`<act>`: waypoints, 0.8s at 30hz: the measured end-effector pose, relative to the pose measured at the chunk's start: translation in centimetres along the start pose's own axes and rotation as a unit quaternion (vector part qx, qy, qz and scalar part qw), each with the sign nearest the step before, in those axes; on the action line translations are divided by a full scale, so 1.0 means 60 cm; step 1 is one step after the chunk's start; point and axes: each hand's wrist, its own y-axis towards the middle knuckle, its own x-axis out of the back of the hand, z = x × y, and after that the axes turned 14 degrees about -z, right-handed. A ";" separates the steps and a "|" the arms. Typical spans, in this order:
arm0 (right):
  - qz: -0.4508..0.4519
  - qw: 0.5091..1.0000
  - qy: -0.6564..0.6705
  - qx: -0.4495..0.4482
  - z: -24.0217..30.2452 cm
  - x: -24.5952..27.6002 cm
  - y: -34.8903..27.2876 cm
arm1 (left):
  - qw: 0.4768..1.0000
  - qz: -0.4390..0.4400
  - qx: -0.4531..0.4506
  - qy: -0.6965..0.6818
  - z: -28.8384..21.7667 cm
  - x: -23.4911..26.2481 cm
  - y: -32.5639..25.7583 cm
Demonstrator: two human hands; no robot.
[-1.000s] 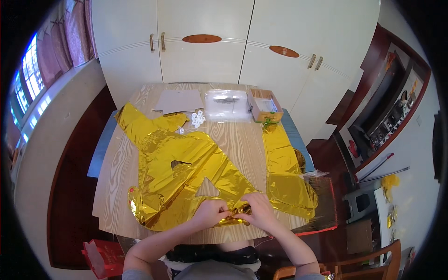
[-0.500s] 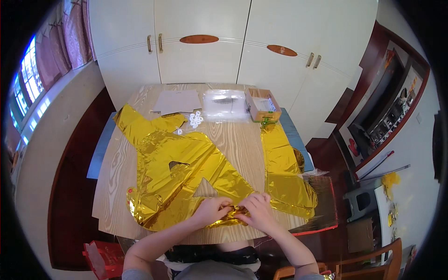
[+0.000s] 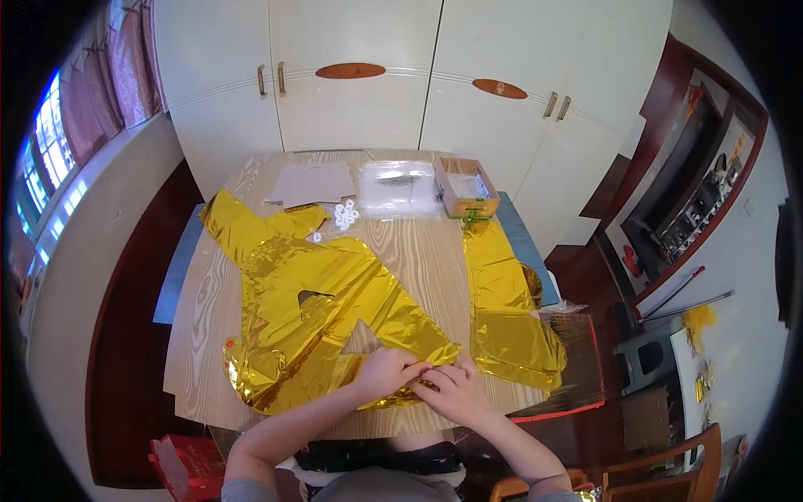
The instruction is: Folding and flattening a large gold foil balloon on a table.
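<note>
A flat, uninflated gold foil balloon point(image 3: 280, 318) with cut-out gaps spreads over the left and middle of the table. At its near right edge my left hand point(image 3: 386, 374) is closed on the crumpled foil. Beside it my right hand point(image 3: 456, 393) has its fingers bent over the same edge, and the fingertips of both hands meet there. The foil right under the fingers is hidden. To the right lies a second flat gold foil balloon point(image 3: 502, 284), untouched, its near end close to the table's right edge.
Small white rings point(image 3: 345, 216) lie in a cluster beyond the foil. Behind them are grey-white sheets point(image 3: 314, 184), clear plastic bags point(image 3: 397, 197) and an open cardboard box point(image 3: 468, 201). White cabinets point(image 3: 351, 117) stand past the table point(image 3: 410, 251). A red bag point(image 3: 186, 467) sits below left.
My hands have drawn together: the left has moved slightly right and the right slightly left, so their fingers now touch over the foil edge. The view has shifted a little.
</note>
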 end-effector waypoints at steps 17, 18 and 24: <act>0.004 0.998 0.045 -0.041 -0.014 0.012 0.041 | 0.998 -0.042 0.021 -0.043 0.043 0.051 0.010; 0.015 0.999 0.032 -0.029 -0.017 0.014 0.044 | 0.998 -0.043 0.010 -0.046 0.037 0.048 0.010; 0.051 0.998 0.018 -0.007 -0.026 0.013 0.033 | 0.997 -0.051 0.043 -0.049 0.025 0.052 0.012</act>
